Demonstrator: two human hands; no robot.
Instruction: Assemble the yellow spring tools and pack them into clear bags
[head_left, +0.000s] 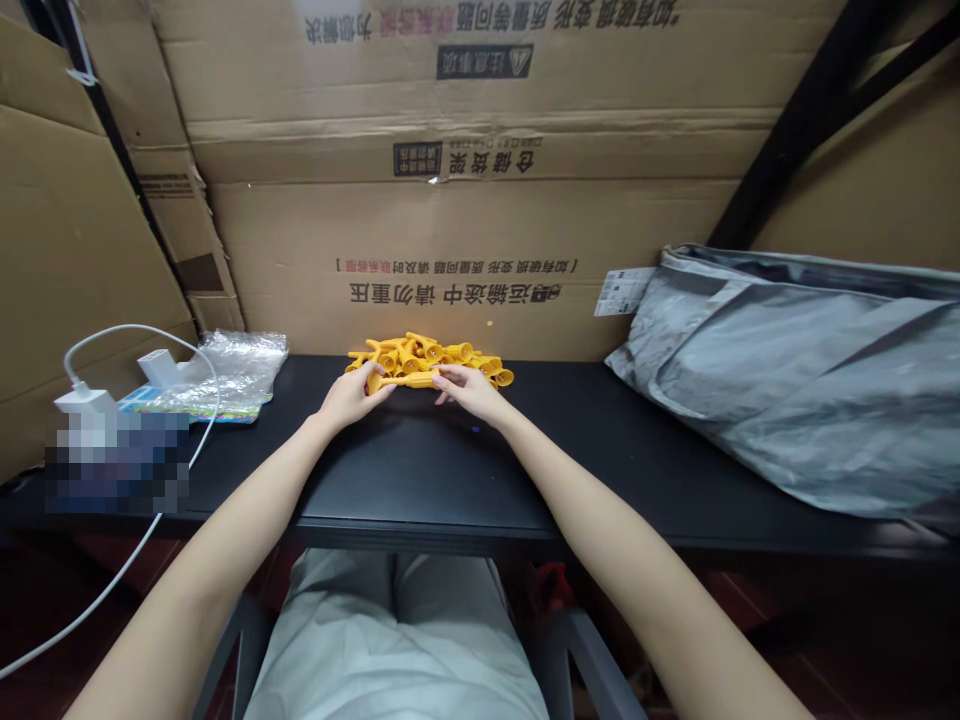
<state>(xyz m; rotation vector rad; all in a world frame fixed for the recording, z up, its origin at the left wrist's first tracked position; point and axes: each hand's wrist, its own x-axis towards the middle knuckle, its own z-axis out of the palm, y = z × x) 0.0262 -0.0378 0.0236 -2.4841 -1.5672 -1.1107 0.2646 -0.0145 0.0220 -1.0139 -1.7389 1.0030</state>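
Observation:
Both of my hands hold one yellow plastic piece, which has a slim stem and a wider, cup-like end. My left hand pinches its wide left end between thumb and fingers. At the other end, my right hand grips it with thumb and fingertips. The piece lies level, just above the black tabletop. Right behind it sits a pile of similar yellow pieces, with round hollow cups and forked stems. My hands hide part of the pile's front.
Cardboard walls in the back. On the right rests a grey fabric bag. To the left are a clear plastic wrapper, a white charger and a white cable that hangs over the front edge of the black table.

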